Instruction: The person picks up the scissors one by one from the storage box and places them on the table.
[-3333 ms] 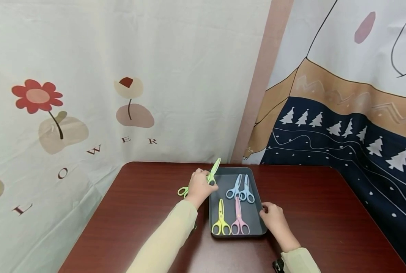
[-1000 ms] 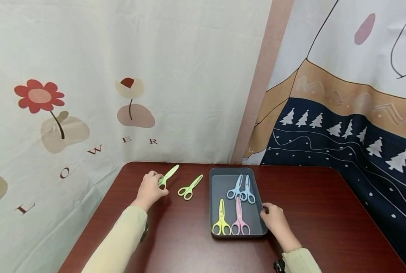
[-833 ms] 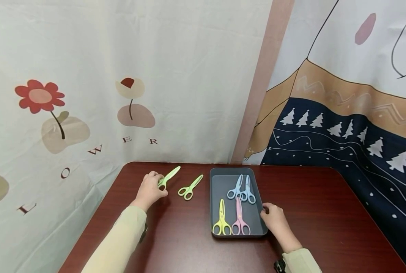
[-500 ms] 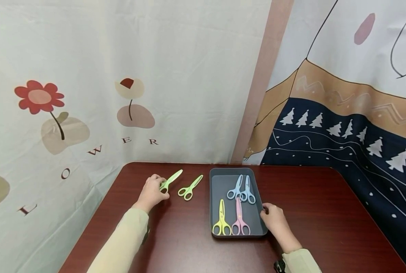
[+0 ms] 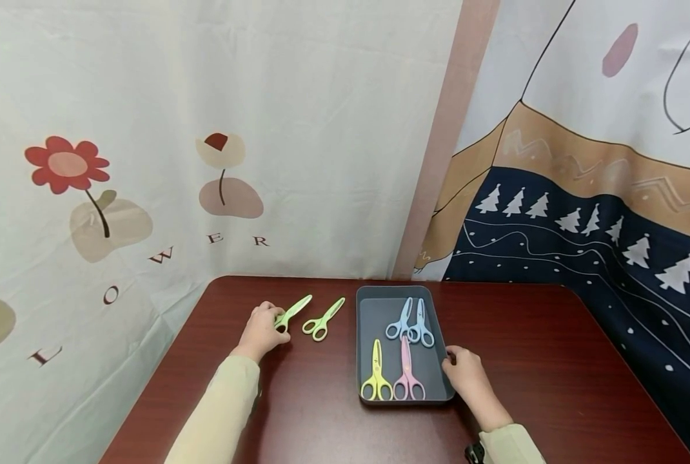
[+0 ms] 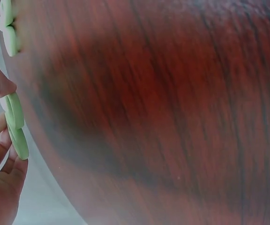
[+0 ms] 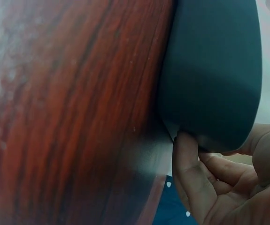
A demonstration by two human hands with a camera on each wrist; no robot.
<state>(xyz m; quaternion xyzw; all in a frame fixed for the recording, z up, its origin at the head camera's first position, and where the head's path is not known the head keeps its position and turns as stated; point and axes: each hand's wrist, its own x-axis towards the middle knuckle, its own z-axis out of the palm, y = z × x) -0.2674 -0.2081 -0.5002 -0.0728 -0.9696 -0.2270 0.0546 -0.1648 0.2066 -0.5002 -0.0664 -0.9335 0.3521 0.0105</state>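
Observation:
In the head view my left hand (image 5: 262, 330) pinches a pair of light green scissors (image 5: 297, 308) by the handle end, blades pointing to the far right. The left wrist view shows their green handle loops (image 6: 15, 119) between thumb and fingers, close over the table. A second pair of light green scissors (image 5: 324, 320) lies just to the right, blades angled the same way. My right hand (image 5: 468, 372) grips the right wall of a dark grey tray (image 5: 364, 361); in the right wrist view its fingers (image 7: 187, 154) curl at the tray's edge.
Inside the tray lie two blue scissors (image 5: 420, 330), touching or overlapping at the handles, a pair of yellow scissors (image 5: 376, 370) and a pair of pink scissors (image 5: 407, 368). The brown wooden table (image 5: 316, 412) ends at a printed curtain (image 5: 322, 161) behind.
My left hand has carried the green scissors from the tray's left edge out to the left, then lowered them and drifted slightly right. The right hand has stayed on the tray.

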